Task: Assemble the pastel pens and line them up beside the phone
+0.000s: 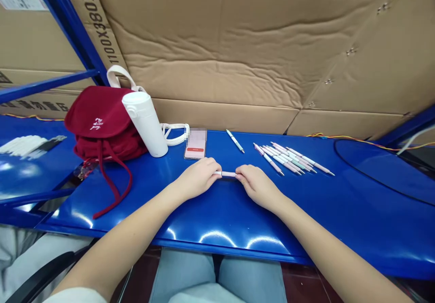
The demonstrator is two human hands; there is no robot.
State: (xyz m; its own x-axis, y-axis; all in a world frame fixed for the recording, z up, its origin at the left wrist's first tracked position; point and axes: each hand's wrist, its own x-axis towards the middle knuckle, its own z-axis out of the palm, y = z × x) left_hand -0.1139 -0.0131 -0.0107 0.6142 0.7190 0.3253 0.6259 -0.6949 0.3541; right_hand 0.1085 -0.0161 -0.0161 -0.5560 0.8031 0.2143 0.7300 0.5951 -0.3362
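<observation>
Between my two hands a slim pink and white pen (229,174) is held level, just above the blue table. My left hand (200,176) has its fingers closed on the white end. At the pink end my right hand (256,185) pinches with thumb and fingers, which hide the tip. Several pink, white and pale green pens (288,158) lie in a loose row right of my right hand. Farther back, a single light green pen (235,141) lies by itself. A phone (196,143) rests just beyond my left hand.
A white bottle (146,124) stands against a dark red backpack (102,117) on the left. Cardboard (238,44) walls the back of the blue table (217,221). A black cable (377,183) curves along the right. White and black pens (27,146) lie far left.
</observation>
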